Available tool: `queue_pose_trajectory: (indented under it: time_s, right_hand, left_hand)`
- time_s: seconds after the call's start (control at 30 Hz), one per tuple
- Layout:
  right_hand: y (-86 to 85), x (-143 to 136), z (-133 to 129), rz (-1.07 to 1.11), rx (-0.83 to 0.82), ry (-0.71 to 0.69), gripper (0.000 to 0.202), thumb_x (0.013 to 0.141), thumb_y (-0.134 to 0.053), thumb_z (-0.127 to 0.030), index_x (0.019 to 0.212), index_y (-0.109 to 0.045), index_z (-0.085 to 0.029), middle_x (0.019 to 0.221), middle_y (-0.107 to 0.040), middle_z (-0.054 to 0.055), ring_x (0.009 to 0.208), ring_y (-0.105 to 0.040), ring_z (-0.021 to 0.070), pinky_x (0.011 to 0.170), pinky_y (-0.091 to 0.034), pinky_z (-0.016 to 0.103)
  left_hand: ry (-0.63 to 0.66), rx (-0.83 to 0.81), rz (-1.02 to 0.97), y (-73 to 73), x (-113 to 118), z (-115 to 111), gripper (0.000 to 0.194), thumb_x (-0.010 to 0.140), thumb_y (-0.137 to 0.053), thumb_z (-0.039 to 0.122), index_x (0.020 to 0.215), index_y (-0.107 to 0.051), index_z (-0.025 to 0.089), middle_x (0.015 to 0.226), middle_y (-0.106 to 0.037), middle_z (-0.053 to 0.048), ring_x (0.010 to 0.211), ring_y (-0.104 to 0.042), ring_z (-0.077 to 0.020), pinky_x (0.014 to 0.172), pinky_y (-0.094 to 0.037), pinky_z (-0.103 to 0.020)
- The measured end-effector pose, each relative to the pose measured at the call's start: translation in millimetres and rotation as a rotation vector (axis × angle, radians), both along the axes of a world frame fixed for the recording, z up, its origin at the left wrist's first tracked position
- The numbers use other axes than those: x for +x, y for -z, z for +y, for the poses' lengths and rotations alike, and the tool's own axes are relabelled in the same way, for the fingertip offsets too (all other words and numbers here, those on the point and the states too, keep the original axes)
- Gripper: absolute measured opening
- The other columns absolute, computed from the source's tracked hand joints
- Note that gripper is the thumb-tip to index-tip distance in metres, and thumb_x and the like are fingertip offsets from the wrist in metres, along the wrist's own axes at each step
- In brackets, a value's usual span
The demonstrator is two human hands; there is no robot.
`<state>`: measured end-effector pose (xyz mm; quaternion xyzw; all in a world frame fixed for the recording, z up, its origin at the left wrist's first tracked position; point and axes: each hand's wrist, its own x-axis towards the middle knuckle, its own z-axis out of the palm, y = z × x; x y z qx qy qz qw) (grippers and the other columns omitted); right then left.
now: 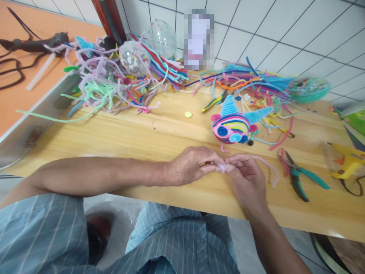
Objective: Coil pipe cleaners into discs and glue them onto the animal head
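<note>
My left hand (191, 166) pinches one end of a light purple pipe cleaner (269, 164) between thumb and fingertips. Right against it, my right hand (247, 174) is closed on the same strand, whose loose tail curves out to the right over the table. Where the fingertips meet, the purple piece looks bunched or coiled, though the fingers partly cover it. Just beyond my hands sits a striped pipe-cleaner figure (232, 127) with light blue fin-like pieces and round blue discs. A small pink bent piece (224, 148) lies between the figure and my hands.
Green-handled pliers (302, 177) and a yellow glue gun (348, 161) lie at right. Yellow-handled cutters (213, 103) rest behind the figure. Tangled pipe cleaners (99, 82) heap at left, others (256, 82) along the wall. A phone (199, 40) leans there; a second glue gun (42, 45) lies far left.
</note>
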<state>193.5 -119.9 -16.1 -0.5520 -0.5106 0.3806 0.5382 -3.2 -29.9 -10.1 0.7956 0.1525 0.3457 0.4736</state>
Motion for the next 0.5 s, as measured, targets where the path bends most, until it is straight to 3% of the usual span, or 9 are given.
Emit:
queue_pose_trajectory:
  time_s: [0.3, 0.5]
  right_hand:
    - [-0.1, -2.1, 0.4, 0.038, 0.035, 0.005, 0.011, 0.09, -0.08, -0.031, 0.099, -0.073, -0.028, 0.084, -0.073, -0.001, 0.073, -0.065, 0.0135, 0.068, -0.054, 0.025]
    - [-0.9, -1.8, -0.4, 0.088, 0.003, -0.026, 0.01, 0.091, -0.081, -0.032, 0.098, -0.075, -0.029, 0.082, -0.072, -0.002, 0.072, -0.064, 0.0126, 0.068, -0.053, 0.025]
  left_hand:
    - [-0.022, 0.097, -0.087, 6.7, 1.6, 0.6, 0.013, 0.1, -0.07, 0.024, 0.101, -0.08, 0.016, 0.095, -0.084, -0.007, 0.092, -0.078, -0.0146, 0.091, -0.057, -0.023]
    - [-0.024, 0.086, -0.037, 6.6, 0.7, 1.9, 0.013, 0.101, -0.068, 0.023, 0.102, -0.079, 0.016, 0.095, -0.083, -0.006, 0.092, -0.078, -0.0142, 0.089, -0.057, -0.023]
